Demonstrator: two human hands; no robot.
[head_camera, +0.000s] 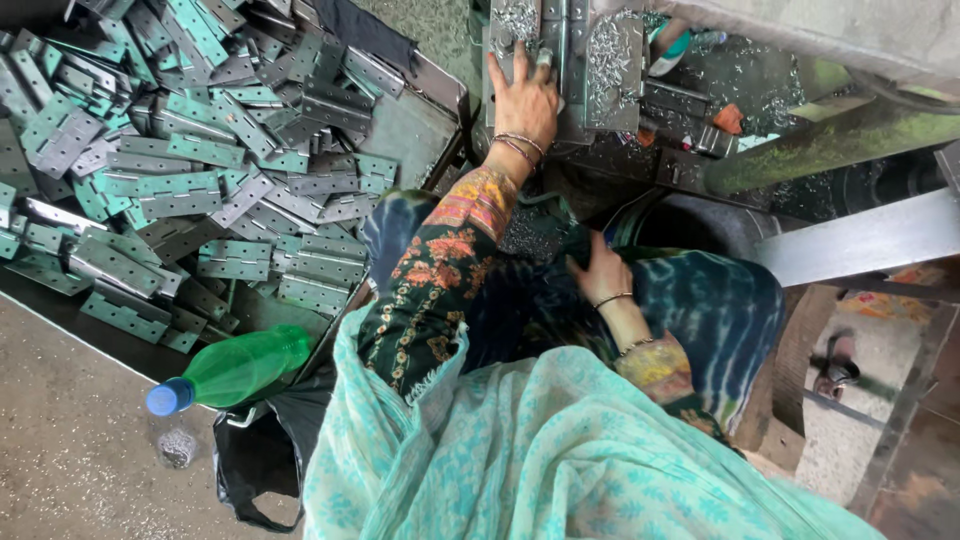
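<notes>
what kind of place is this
Most likely a small metalworking shop making hinges. A big pile of metal hinges fills a tray at the left, the left hand presses a hinge on a machine bed strewn with metal shavings, and the right hand rests in the lap.

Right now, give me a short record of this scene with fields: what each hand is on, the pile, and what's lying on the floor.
left hand: flat on a hinge plate at the machine, among metal shavings
right hand: resting on the lap, holding nothing visible
hinge pile: many loose metal hinges heaped in a tray, to the person's left
floor: green plastic bottle with blue cap lying on its side, beside a black bag
</notes>
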